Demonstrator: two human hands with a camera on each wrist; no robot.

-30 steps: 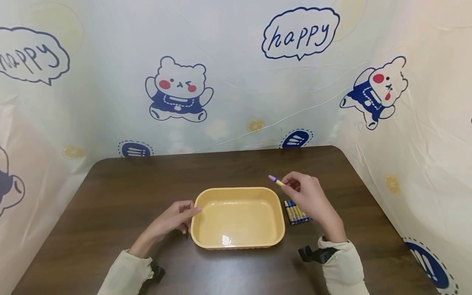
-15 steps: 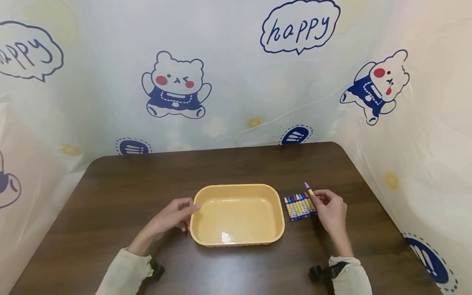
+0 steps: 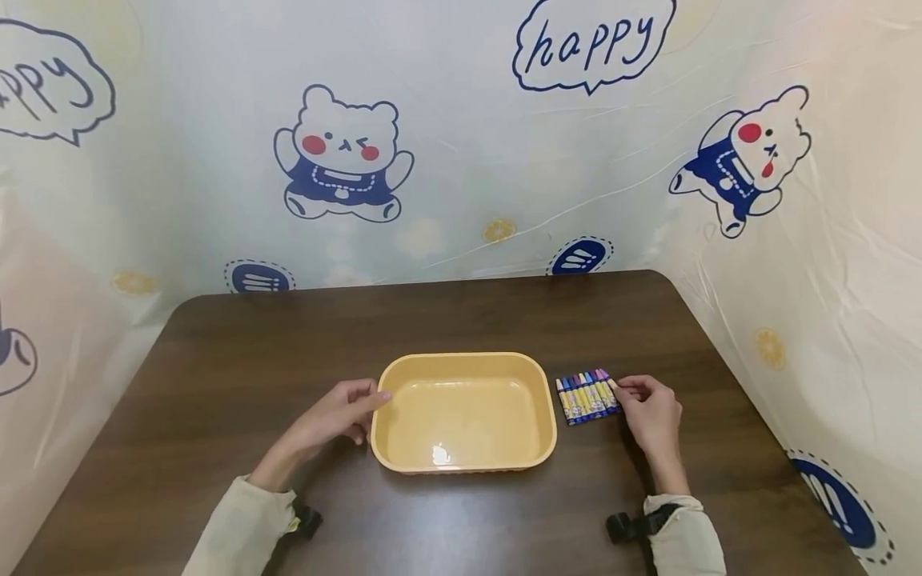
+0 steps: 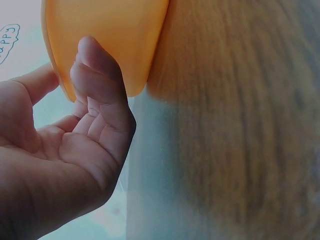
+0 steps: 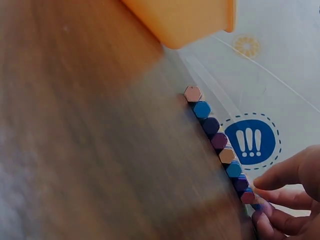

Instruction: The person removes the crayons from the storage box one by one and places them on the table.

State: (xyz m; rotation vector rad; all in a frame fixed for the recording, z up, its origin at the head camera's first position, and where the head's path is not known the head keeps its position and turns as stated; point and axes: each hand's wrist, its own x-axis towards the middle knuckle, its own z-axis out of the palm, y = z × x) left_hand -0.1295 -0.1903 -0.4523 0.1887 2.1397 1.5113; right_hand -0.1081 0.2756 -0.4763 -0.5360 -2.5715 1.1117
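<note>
My left hand point(image 3: 333, 416) holds the left end of a yellow rectangular tray point(image 3: 464, 464), its thumb over the rim and its other fingers curled outside the wall. In the left wrist view those fingers point(image 4: 100, 85) lie against the tray's outer side. Right of the tray, several crayons point(image 3: 587, 398) lie side by side in a row, with yellow-and-blue wrappers and coloured tips. At the row's right end my right hand point(image 3: 654, 420) pinches a crayon point(image 5: 257, 204) beside the others. That crayon is mostly hidden by the fingers in the right wrist view.
The brown wooden table point(image 3: 454, 320) has rounded far corners. A pale printed curtain point(image 3: 461, 144) with bears and lettering hangs behind it and along both sides. A black strap device point(image 3: 637, 526) sits on the right wrist, and another point(image 3: 308, 522) on the left.
My right hand has brought the purple-tipped crayon from above the row to the right, then down to the row's right end. My left hand has stayed on the tray.
</note>
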